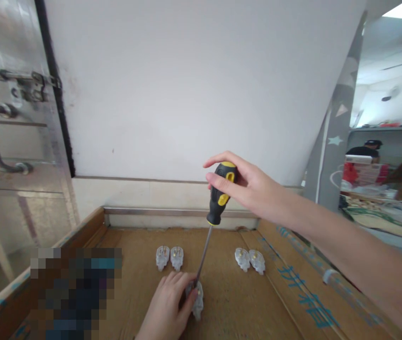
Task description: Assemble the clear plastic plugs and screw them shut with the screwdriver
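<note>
My right hand [238, 182] is closed around the black and yellow handle of a screwdriver [218, 203]. The shaft slants down and left, and its tip meets a clear plastic plug [197, 302] on the cardboard. With fingers and thumb, my left hand [172, 300] grips that plug from its left side, hiding part of it and the exact spot under the tip. Farther back on the left lie two similar clear plugs [169, 257] side by side, metal parts showing. Another pair of clear plugs [249, 260] rests to the right, each with a brass-coloured spot.
Cardboard [130, 283] with raised sides covers the work surface; blue writing marks its right part. A pixelated area hides the left. Behind stands a white wall [201, 94], with a metal door [17, 141] at left. A person [365, 150] is far off at right.
</note>
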A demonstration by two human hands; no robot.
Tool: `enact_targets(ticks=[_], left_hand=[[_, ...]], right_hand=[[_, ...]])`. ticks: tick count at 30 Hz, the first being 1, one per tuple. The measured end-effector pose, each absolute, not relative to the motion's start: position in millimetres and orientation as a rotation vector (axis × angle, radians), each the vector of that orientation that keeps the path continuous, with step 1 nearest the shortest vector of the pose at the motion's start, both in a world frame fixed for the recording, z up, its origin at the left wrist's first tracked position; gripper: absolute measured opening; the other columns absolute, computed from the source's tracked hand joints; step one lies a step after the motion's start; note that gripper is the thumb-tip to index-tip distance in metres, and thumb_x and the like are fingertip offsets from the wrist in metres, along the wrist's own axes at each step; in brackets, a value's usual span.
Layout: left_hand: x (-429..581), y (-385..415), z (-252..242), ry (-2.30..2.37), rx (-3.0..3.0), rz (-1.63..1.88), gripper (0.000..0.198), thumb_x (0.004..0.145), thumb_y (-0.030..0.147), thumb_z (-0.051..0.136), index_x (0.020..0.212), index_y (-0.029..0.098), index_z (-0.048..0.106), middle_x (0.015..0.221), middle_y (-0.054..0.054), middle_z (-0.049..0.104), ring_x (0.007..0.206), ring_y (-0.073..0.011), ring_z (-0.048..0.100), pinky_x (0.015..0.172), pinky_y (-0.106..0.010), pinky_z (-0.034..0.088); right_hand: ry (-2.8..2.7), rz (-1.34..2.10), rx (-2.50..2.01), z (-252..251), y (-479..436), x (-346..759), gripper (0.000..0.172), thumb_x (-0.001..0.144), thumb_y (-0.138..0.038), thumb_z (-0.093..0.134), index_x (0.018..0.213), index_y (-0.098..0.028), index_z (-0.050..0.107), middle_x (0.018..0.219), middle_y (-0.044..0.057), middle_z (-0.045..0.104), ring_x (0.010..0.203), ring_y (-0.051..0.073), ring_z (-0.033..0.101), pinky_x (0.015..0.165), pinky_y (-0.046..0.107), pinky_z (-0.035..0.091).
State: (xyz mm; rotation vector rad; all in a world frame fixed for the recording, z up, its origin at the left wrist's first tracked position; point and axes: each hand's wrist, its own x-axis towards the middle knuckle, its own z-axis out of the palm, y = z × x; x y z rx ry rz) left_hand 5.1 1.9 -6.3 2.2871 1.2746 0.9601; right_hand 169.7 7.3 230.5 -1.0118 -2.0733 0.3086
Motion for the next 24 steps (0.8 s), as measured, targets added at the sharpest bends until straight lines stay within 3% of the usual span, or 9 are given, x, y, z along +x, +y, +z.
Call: enact_targets(ticks=[2, 4, 8, 12, 14, 18, 20, 22, 24], left_hand=[[5.5, 2.1, -4.9, 1.251, 2.291, 0.97, 0.022, 0.085, 0.019, 0.046, 0.101, 0.023, 0.062, 0.099, -0.005, 0.067, 0.093, -0.0221, 0.06, 0.082, -0.034, 0.046], [5.9, 1.8, -3.1, 1.249, 2.286, 0.981, 0.021, 0.086, 0.019, 0.045, 0.099, 0.022, 0.061, 0.099, -0.005, 0.067, 0.093, -0.0218, 0.059, 0.082, -0.033, 0.046], [6.8, 0.9, -0.8, 1.269, 2.273, 0.988, 0.017, 0.087, 0.02, 0.045, 0.092, 0.021, 0.061, 0.093, -0.006, 0.067, 0.089, -0.0215, 0.06, 0.078, -0.032, 0.047], [7.2, 1.7, -2.9, 1.255, 2.288, 0.974, 0.017, 0.085, 0.018, 0.047, 0.093, 0.022, 0.061, 0.092, -0.005, 0.067, 0.088, -0.0217, 0.06, 0.078, -0.032, 0.047], [6.9, 2.5, -5.7, 1.249, 2.286, 0.978, 0.018, 0.084, 0.018, 0.047, 0.095, 0.021, 0.061, 0.094, -0.006, 0.066, 0.09, -0.022, 0.06, 0.08, -0.033, 0.047], [5.5, 2.7, -10.9, 1.242, 2.254, 1.027, 0.026, 0.081, 0.019, 0.051, 0.105, 0.021, 0.058, 0.101, -0.007, 0.065, 0.095, -0.0225, 0.059, 0.084, -0.034, 0.047], [5.2, 2.3, -11.3, 1.241, 2.235, 1.019, 0.031, 0.077, 0.019, 0.055, 0.107, 0.021, 0.058, 0.101, -0.007, 0.065, 0.095, -0.0229, 0.059, 0.084, -0.034, 0.047], [5.4, 1.8, -10.1, 1.243, 2.212, 1.001, 0.034, 0.074, 0.018, 0.057, 0.108, 0.021, 0.058, 0.101, -0.007, 0.065, 0.096, -0.0233, 0.059, 0.085, -0.034, 0.047], [5.8, 1.7, -8.3, 1.247, 2.187, 0.989, 0.035, 0.073, 0.017, 0.057, 0.108, 0.021, 0.058, 0.102, -0.007, 0.065, 0.096, -0.0233, 0.058, 0.085, -0.034, 0.047]], right_hand=[[-2.048, 0.009, -1.085, 228.9, 0.8, 165.5, 0.034, 0.084, -0.052, 0.048, 0.103, -0.024, 0.05, 0.059, -0.006, 0.048, 0.052, 0.01, 0.044, 0.051, 0.024, 0.033], [-2.066, -0.124, -1.081, 229.0, -5.8, 161.8, 0.032, 0.087, -0.049, 0.044, 0.106, -0.024, 0.05, 0.063, -0.005, 0.052, 0.056, 0.011, 0.047, 0.056, 0.025, 0.035], [-2.176, 0.225, -0.976, 234.8, -13.4, 158.6, 0.025, 0.091, -0.029, 0.038, 0.114, -0.024, 0.048, 0.082, -0.001, 0.059, 0.068, 0.011, 0.054, 0.063, 0.025, 0.04], [-2.153, -0.228, -1.119, 238.2, -15.4, 158.7, 0.032, 0.087, -0.048, 0.045, 0.105, -0.024, 0.054, 0.061, -0.003, 0.054, 0.056, 0.013, 0.05, 0.053, 0.026, 0.034], [-2.135, -0.402, -1.175, 239.1, -16.3, 159.2, 0.037, 0.087, -0.051, 0.043, 0.106, -0.022, 0.054, 0.066, -0.001, 0.058, 0.058, 0.015, 0.051, 0.054, 0.027, 0.033], [-2.278, 0.001, -1.067, 242.7, -18.5, 158.8, 0.031, 0.089, -0.03, 0.04, 0.119, -0.026, 0.047, 0.087, 0.0, 0.062, 0.067, 0.012, 0.055, 0.058, 0.024, 0.037], [-2.292, -0.01, -1.073, 244.6, -19.4, 156.7, 0.028, 0.088, -0.035, 0.043, 0.115, -0.027, 0.051, 0.074, -0.002, 0.06, 0.057, 0.011, 0.052, 0.052, 0.023, 0.035], [-2.246, -0.293, -1.158, 245.7, -20.1, 154.6, 0.031, 0.087, -0.046, 0.043, 0.103, -0.023, 0.057, 0.059, -0.002, 0.055, 0.048, 0.012, 0.046, 0.048, 0.025, 0.029], [-2.209, -0.489, -1.211, 245.9, -20.1, 154.4, 0.035, 0.087, -0.049, 0.041, 0.098, -0.019, 0.057, 0.058, -0.001, 0.054, 0.048, 0.013, 0.045, 0.047, 0.027, 0.026]])
